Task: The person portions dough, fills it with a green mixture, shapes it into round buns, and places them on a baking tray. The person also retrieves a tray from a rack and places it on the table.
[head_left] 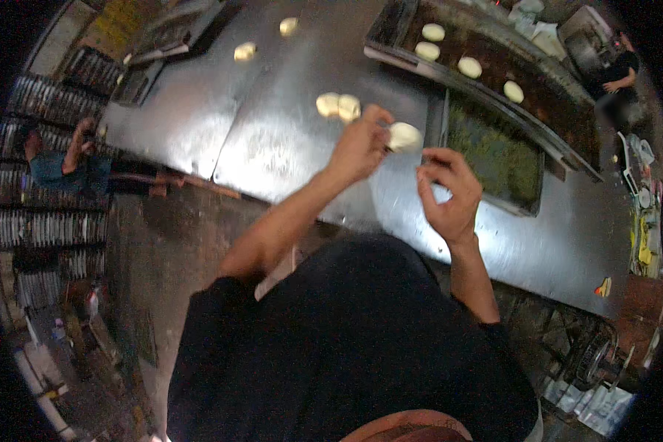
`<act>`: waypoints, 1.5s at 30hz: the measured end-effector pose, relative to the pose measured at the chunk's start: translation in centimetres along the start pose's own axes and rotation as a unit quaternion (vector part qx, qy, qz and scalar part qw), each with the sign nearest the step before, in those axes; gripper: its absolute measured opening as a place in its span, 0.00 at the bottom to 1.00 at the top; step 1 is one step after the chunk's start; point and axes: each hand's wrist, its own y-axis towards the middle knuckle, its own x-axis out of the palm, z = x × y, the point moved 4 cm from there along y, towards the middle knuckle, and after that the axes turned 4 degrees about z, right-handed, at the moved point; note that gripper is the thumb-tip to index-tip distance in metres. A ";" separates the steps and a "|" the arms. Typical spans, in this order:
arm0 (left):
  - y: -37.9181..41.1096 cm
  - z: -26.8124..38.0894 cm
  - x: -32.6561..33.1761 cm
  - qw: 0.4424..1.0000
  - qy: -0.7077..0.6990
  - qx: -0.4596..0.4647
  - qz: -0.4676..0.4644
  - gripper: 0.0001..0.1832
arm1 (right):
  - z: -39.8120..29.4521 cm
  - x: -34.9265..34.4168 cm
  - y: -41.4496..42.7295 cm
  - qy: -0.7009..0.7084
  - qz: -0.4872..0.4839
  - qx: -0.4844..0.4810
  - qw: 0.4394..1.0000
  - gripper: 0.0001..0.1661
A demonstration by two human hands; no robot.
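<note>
My left hand (364,141) is over the metal table (287,143), its fingertips at the left edge of a pale round dough piece (404,137); the grip itself is partly hidden. Close by on the right, my right hand (450,193) has its thumb and fingers curved apart, with nothing between them. Two dough pieces (338,106) lie touching just beyond my left hand. Farther off on the tabletop are two more, one dough piece (245,52) and another (289,26).
A long dark tray (552,124) at the upper right holds several dough pieces (469,67). Below it stands a tray with a greenish bottom (492,149). Dark pans (138,83) rest at the table's left end. One person (66,166) is at left, another (621,77) far right.
</note>
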 end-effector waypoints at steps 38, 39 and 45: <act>8.9 -20.6 -8.8 0.939 0.329 0.052 0.091 0.23 | 14.9 21.6 -4.0 0.007 -0.084 0.225 0.971 0.43; 9.3 -22.1 -7.7 0.957 0.289 -0.018 0.015 0.26 | 14.9 20.4 -4.9 0.007 -0.079 0.272 0.959 0.42; 7.1 -20.8 -5.2 0.967 0.226 -0.041 0.115 0.22 | 13.0 15.5 -11.0 0.036 -0.271 0.266 0.924 0.30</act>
